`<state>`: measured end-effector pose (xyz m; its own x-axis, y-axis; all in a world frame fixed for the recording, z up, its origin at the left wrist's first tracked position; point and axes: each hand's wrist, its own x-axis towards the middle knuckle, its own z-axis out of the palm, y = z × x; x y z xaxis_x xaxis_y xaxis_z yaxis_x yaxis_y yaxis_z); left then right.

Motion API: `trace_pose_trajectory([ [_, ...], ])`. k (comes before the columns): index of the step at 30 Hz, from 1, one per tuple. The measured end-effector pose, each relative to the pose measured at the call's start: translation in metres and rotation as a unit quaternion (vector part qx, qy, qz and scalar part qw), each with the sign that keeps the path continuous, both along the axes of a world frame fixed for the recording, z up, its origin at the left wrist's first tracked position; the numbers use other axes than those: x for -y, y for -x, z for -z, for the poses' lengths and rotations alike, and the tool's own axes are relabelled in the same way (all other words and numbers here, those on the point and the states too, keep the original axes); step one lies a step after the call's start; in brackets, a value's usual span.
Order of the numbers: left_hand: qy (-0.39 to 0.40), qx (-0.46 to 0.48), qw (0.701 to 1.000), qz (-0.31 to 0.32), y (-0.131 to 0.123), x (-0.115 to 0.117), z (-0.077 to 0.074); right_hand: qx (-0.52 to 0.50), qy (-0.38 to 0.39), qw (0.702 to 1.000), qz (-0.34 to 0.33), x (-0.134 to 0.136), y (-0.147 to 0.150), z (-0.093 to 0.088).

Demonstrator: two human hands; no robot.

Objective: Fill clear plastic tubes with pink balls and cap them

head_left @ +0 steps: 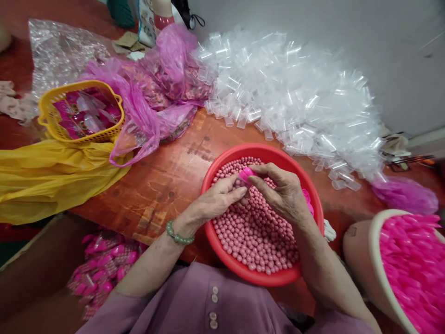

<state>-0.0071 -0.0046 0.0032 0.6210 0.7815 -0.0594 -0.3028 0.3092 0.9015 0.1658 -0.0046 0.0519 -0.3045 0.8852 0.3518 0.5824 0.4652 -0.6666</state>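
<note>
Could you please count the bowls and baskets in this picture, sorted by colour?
Red bowl: 1, holding beads, under the left hand and the right hand, which pinches a pink cap
Yellow basket: 1
Cream bowl: 1, holding more caps
Total: 3

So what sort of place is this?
Most likely a small hand-packing workshop. A red basin holds pink balls, a heap of clear plastic tubes lies behind it, and a tub of pink plastic pieces stands at the right. The left hand and right hand pinch a small pink piece.
</note>
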Motion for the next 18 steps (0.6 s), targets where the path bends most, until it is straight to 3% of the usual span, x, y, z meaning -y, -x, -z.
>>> trace_pose_trajectory([
  [6,-0.065,-0.089,0.994,0.008,0.001,0.001,-0.002,-0.004,-0.002,0.999,-0.035,-0.003,-0.004,0.001],
  [12,-0.076,-0.095,0.992,0.027,0.001,0.002,-0.004,0.066,-0.029,0.994,-0.077,-0.001,-0.009,-0.001],
  [18,-0.074,-0.078,0.994,0.020,0.003,0.000,0.000,0.195,-0.121,0.970,-0.082,0.008,-0.005,0.003],
])
